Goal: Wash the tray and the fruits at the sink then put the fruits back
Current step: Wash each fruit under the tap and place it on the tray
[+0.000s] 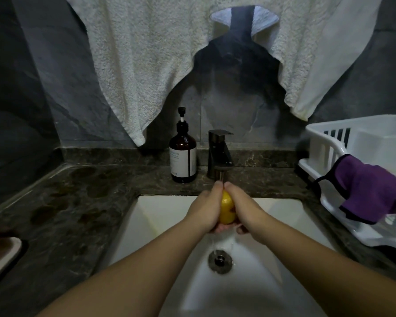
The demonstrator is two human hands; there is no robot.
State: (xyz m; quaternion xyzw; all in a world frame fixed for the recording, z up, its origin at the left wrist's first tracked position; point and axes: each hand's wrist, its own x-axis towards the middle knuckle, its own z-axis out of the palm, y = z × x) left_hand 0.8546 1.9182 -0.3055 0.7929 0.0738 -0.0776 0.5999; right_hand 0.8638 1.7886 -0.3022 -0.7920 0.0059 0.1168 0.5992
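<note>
A yellow fruit (226,208) sits between my two hands above the white sink (160,220), right under the dark faucet (219,154). My left hand (205,208) cups its left side and my right hand (242,207) wraps its right side, fingers curled round it. Water runs off the hands down toward the drain (220,261). At the far left edge lies a pale tray (4,257) on the dark counter, with something yellowish on it, mostly cut off.
A brown pump bottle (183,154) stands left of the faucet. A white dish rack (361,170) with a purple cloth (364,188) draped over it fills the right counter. White towels (146,65) hang on the wall above.
</note>
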